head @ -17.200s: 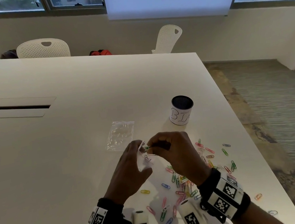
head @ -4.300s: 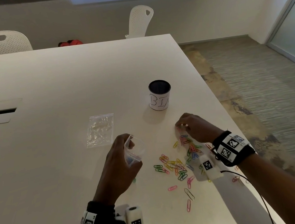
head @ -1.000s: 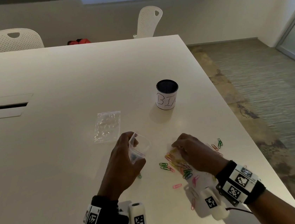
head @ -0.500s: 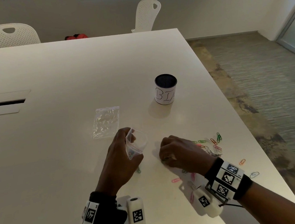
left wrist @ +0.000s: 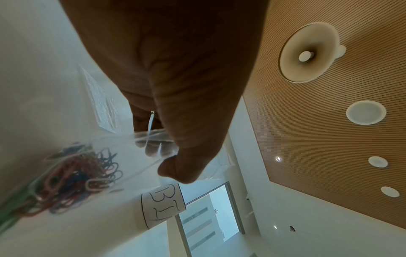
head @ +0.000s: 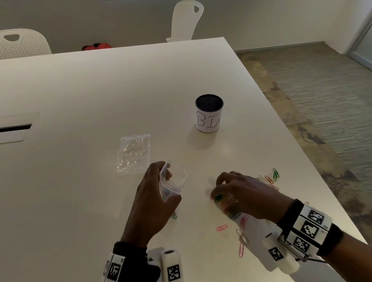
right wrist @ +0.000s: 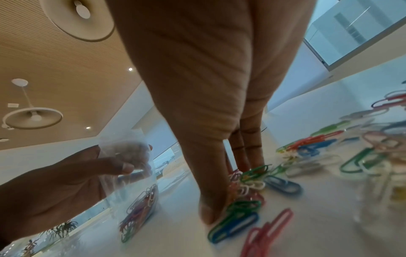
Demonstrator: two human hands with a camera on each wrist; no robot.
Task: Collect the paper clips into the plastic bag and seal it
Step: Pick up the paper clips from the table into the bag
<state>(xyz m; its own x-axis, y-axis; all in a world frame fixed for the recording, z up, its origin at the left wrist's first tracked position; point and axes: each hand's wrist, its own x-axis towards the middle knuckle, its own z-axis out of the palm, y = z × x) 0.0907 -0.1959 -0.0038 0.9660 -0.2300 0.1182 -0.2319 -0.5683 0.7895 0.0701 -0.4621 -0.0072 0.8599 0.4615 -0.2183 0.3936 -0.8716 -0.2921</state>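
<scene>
My left hand [head: 157, 199] holds a small clear plastic bag [head: 173, 184] upright just above the white table, thumb and fingers pinching its rim, mouth gaping. Several coloured paper clips [left wrist: 72, 173] lie in its bottom. My right hand [head: 230, 191] is on the table a short way right of the bag. Its thumb [right wrist: 208, 208] and fingers [right wrist: 248, 156] curl round a bunch of paper clips [right wrist: 243, 205]. More clips lie loose behind the hand [head: 273, 175] and near the wrist [head: 221, 228]. In the right wrist view the bag [right wrist: 138, 196] stands left of the bunch.
A second clear bag [head: 134, 153] lies flat beyond the left hand. A white cup marked "BIN" [head: 208, 115] stands further back, to the right. The table's right edge [head: 320, 186] runs close past the loose clips. White chairs [head: 187, 20] stand at the far side.
My right hand has dragged a bunch of clips leftward toward the bag, leaving a few behind at the right. The left hand has kept the bag in place.
</scene>
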